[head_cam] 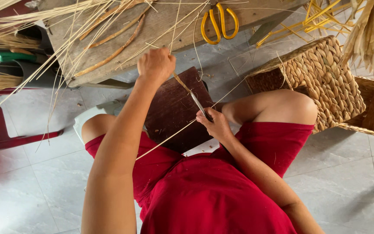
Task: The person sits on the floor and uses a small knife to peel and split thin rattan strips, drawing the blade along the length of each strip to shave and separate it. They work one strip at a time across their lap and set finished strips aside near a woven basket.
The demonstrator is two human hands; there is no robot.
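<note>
My left hand [156,65] is closed around the far end of a thin pale reed strip [169,137] that runs diagonally down toward my lap. My right hand [215,124] grips a small knife [199,104] whose metal blade points up and left along the strip, over a dark brown wooden block [169,112] between my knees. I sit in red clothes with both knees bare.
A rough wooden bench [161,26] ahead carries loose reeds, brown bark strips and yellow-handled scissors [219,24]. A woven basket [321,78] lies on its side by my right knee. Dried leaves [373,34] hang at the right. A red chair frame [5,134] stands at the left.
</note>
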